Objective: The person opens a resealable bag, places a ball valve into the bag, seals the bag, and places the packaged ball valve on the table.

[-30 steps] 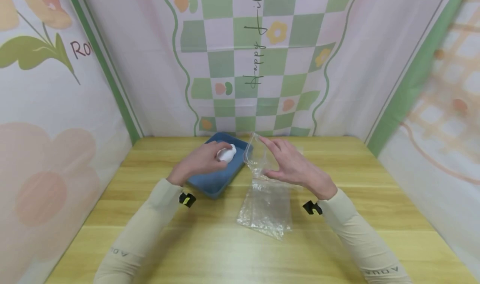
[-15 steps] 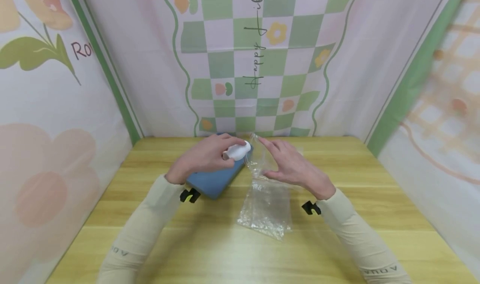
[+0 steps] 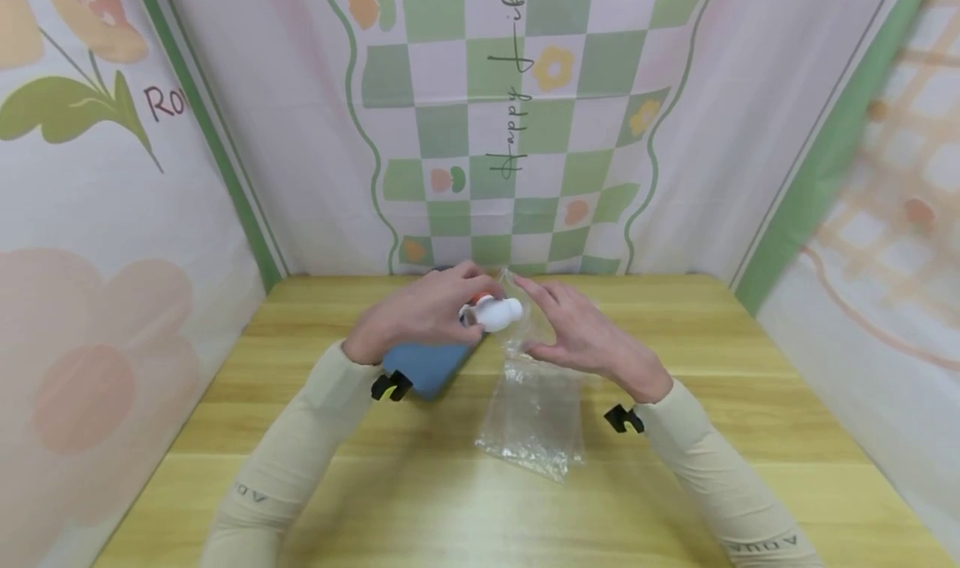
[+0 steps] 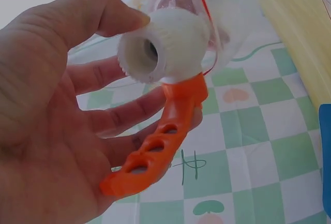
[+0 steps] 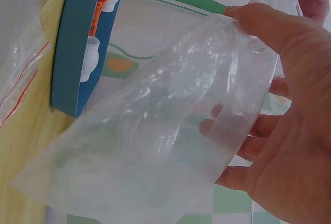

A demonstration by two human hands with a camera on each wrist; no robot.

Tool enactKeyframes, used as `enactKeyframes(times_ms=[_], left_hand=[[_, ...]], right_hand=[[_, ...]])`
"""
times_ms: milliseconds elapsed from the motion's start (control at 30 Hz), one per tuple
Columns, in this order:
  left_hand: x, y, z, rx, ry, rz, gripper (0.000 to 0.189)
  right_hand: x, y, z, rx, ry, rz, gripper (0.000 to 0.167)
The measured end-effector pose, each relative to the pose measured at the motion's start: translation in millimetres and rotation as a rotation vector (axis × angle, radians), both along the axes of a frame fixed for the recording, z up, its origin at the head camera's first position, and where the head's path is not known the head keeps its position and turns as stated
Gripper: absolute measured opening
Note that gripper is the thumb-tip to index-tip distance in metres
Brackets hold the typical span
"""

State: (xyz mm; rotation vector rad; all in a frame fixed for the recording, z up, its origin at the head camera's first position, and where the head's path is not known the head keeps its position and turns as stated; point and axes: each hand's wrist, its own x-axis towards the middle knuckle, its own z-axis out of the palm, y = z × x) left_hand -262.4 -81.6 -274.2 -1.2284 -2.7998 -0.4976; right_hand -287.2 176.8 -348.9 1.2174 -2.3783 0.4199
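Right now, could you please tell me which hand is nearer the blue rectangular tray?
Left. The left hand covers part of the blue tray in the head view; the right hand is off to its right.

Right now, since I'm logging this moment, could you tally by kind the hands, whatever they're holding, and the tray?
Hands: 2, the left hand and the right hand
White part with orange handle, in the left hand: 1
Clear bag, in the right hand: 1
Blue tray: 1
Total: 5
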Motion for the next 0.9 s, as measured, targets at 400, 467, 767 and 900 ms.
enactKeyframes(times_ms=[400, 467, 767, 900], left_hand=[[2.2, 11.0, 10.5, -0.057, 0.005, -0.110, 0.026], [2.8, 13.0, 11.2, -0.063, 0.006, -0.114, 0.026], [1.4, 21.4, 13.4, -0.095, 0.002, -0.116, 0.030], [-0.7, 24.6, 15.1, -0.107, -0.030, -0.110, 0.032]], right_hand=[[4.5, -5, 1.5, -0.029, -0.050, 0.093, 0.084], [5.9, -6, 1.6, -0.033, -0.079, 0.102, 0.080], [10.1, -9, -0.1, -0.051, -0.135, 0.096, 0.062], [9.8, -12, 0.2, -0.076, -0.202, 0.123, 0.062]])
